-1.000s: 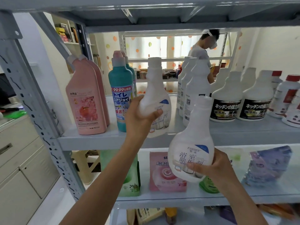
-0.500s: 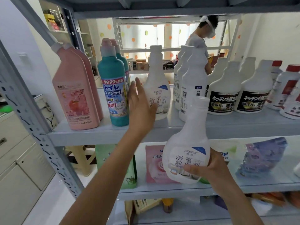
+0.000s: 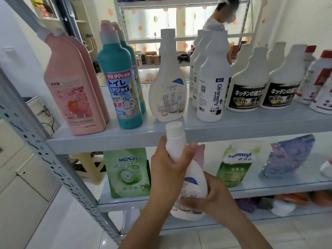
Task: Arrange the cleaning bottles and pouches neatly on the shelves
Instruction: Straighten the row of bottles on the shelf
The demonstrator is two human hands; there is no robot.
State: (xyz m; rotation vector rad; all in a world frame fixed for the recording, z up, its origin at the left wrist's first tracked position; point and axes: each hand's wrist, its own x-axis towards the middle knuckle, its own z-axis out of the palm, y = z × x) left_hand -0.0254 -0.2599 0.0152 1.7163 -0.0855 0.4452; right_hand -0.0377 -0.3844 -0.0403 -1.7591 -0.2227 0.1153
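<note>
A white spray-refill bottle (image 3: 193, 180) is in front of the shelves, held in both hands. My left hand (image 3: 168, 169) grips its neck and my right hand (image 3: 213, 196) grips its lower body. A matching white bottle (image 3: 168, 87) stands upright on the upper shelf (image 3: 125, 139), free of my hands. Beside it stand pink bottles (image 3: 73, 87), teal bottles (image 3: 119, 81), tall white bottles (image 3: 212, 78) and black-labelled white bottles (image 3: 246, 83). Green pouches (image 3: 126, 173), another green pouch (image 3: 235, 164) and a purple pouch (image 3: 287, 157) lean on the lower shelf (image 3: 269, 189).
A grey perforated shelf post (image 3: 36, 141) slants down the left. White cabinets (image 3: 19, 186) stand at far left. A person stands behind the shelving at the back (image 3: 218, 20). Red-capped bottles (image 3: 321, 81) sit at the upper shelf's right end.
My left hand let go of the white bottle on the upper shelf, dropped down and took the neck of the second bottle. The view has moved closer to the shelves.
</note>
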